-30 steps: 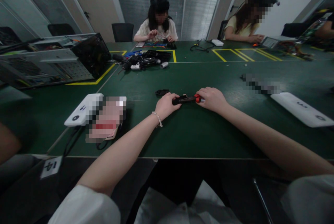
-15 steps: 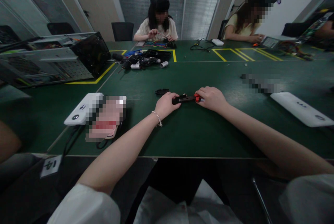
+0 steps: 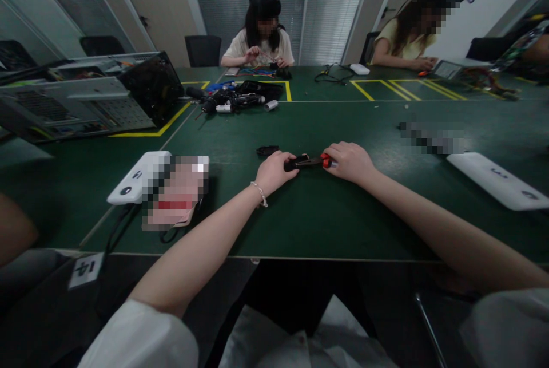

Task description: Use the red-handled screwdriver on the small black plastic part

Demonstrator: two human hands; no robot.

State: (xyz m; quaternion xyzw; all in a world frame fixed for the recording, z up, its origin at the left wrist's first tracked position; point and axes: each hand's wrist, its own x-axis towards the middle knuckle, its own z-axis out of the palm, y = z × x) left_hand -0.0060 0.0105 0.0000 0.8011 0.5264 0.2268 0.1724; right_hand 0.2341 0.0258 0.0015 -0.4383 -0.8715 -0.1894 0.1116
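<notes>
My right hand (image 3: 350, 162) is closed round the red handles of a pair of pliers (image 3: 315, 162). Their dark jaws point left, toward a small black part (image 3: 290, 165) pinched in my left hand (image 3: 273, 173). The jaws meet or overlap that part; whether they bite on it is too small to tell. A bracelet circles my left wrist. Just beyond the left fingers, another black piece (image 3: 266, 150) lies on the green table (image 3: 334, 219).
White power banks (image 3: 139, 176) (image 3: 497, 180) lie on both sides, a phone (image 3: 178, 190) by the left one. An opened computer case (image 3: 90, 99) stands far left. A black drill and tools (image 3: 231, 99) lie ahead. Two people (image 3: 261, 30) (image 3: 412, 42) work across the table.
Both hands keep their hold on the pliers and the black part, with hardly any movement. The view has shifted very slightly.
</notes>
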